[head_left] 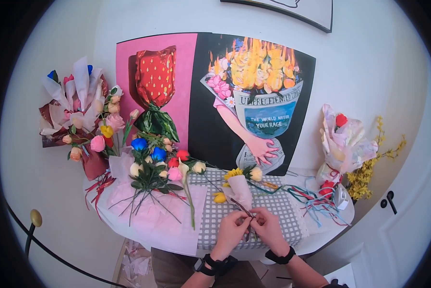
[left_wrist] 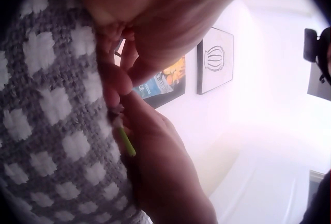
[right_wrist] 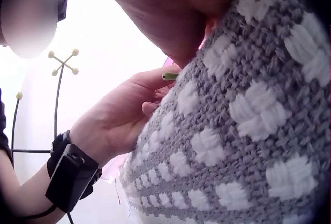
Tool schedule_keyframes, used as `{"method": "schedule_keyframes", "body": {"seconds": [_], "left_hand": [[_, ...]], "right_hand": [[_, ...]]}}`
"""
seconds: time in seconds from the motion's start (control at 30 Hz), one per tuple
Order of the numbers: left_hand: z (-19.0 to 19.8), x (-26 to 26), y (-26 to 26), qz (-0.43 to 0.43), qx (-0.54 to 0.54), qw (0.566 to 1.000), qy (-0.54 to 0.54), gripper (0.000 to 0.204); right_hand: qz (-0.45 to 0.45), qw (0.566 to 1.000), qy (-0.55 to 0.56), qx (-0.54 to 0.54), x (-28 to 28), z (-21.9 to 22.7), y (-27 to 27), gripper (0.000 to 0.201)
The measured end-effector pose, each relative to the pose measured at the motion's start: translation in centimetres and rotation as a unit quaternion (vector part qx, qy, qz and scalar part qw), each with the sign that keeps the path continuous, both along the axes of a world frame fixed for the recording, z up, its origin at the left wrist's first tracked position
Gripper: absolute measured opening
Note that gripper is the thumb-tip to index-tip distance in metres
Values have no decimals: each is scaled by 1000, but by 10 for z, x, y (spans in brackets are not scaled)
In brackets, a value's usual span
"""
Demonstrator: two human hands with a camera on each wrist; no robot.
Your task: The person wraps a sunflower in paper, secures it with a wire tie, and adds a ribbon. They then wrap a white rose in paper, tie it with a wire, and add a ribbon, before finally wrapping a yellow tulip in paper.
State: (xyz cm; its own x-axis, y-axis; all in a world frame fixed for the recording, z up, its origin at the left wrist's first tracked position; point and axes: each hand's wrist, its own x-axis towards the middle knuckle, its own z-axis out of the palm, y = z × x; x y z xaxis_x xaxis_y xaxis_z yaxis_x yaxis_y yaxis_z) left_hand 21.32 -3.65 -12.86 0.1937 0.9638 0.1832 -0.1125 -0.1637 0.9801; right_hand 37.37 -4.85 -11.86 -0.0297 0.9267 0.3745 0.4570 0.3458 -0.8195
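Observation:
A small bouquet in pale pink paper [head_left: 240, 193] lies on the grey-and-white checked cloth [head_left: 215, 224], a yellow flower [head_left: 219, 197] beside it. Both hands meet at its lower end, where a dark ribbon [head_left: 240, 206] crosses the stems. My left hand [head_left: 233, 229] and my right hand [head_left: 267, 227] each pinch the dark ribbon with thumb and fingers, close together. A green stem end [left_wrist: 127, 142] pokes out beneath the fingers in the left wrist view; the right wrist view shows this stem end [right_wrist: 169, 76] too. The fingers partly hide the binding.
Loose artificial flowers [head_left: 159, 165] lie on pink tissue sheets [head_left: 186, 236] at the left. Blue and red ribbons [head_left: 316, 204] spread over the table's right side near a wrapped bouquet [head_left: 345, 144]. Behind stand two paintings [head_left: 302, 110]. Another large bouquet [head_left: 81, 115] is at far left.

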Motion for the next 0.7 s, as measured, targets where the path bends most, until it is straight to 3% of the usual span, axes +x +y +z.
{"method": "schedule_keyframes", "body": {"seconds": [0.17,0.23,0.33,0.7], "left_hand": [[1,0,-3,18,18,1000,-1,12],[-2,1,-2,22,29,999,8,12],[-2,3,-2,25,22,999,3,11],[-5,3,-4,37,18,999,8,9]], "right_hand": [[7,999,33,15,4,-10,2,17],[69,979,159,-106,10,0,0,13],[90,971,140,-172,17,17,-3,9],[110,955,192,-199,31,16,0,10]]}}
